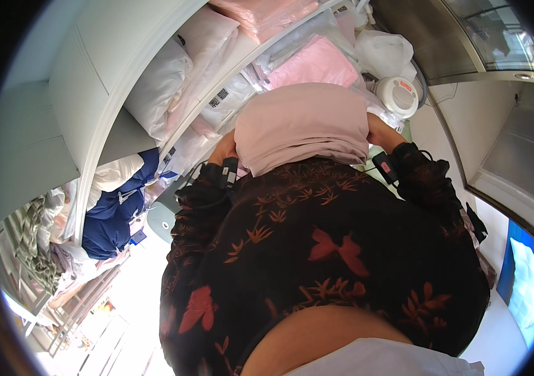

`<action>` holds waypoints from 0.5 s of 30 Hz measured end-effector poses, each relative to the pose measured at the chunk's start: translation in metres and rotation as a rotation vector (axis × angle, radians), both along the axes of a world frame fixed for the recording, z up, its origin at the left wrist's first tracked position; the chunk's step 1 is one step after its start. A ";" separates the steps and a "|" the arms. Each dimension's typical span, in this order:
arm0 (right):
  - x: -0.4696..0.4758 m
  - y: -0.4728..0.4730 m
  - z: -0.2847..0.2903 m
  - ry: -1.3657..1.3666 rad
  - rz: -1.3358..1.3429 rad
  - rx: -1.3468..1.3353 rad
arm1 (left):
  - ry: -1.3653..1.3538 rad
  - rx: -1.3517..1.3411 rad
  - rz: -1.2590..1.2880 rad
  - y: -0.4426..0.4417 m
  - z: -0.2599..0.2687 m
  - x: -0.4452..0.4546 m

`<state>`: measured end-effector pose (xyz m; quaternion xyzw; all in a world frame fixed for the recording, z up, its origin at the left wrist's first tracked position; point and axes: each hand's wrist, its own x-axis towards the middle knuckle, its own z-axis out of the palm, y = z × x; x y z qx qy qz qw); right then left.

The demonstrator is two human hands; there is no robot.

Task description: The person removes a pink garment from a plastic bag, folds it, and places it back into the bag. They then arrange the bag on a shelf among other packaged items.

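A thick bundle of folded pale pink fabric [302,120] is in front of my chest, its layered folds facing me. At its left end my left hand [223,148] grips the side, with the fingertips hidden by the cloth. My right hand [382,131] holds the opposite end, and its fingers are partly out of sight behind the fabric. Just beyond the bundle lies a brighter pink folded textile [314,63] in clear plastic. Small dark devices with cables are strapped at both my wrists.
White shelving [187,122] holds several plastic-wrapped textile packs [159,89]. Navy bundles [112,221] hang or lie at the left. A round white appliance [397,96] and a white plastic bag [383,51] stand beyond my right hand. A metal-framed glass panel [501,35] is at upper right.
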<state>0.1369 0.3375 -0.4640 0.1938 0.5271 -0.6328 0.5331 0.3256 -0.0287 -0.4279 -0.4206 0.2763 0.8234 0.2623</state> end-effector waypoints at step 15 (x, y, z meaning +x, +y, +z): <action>-0.078 -0.061 0.024 1.009 0.285 -0.205 | 0.755 -1.918 -0.278 -0.017 0.118 0.067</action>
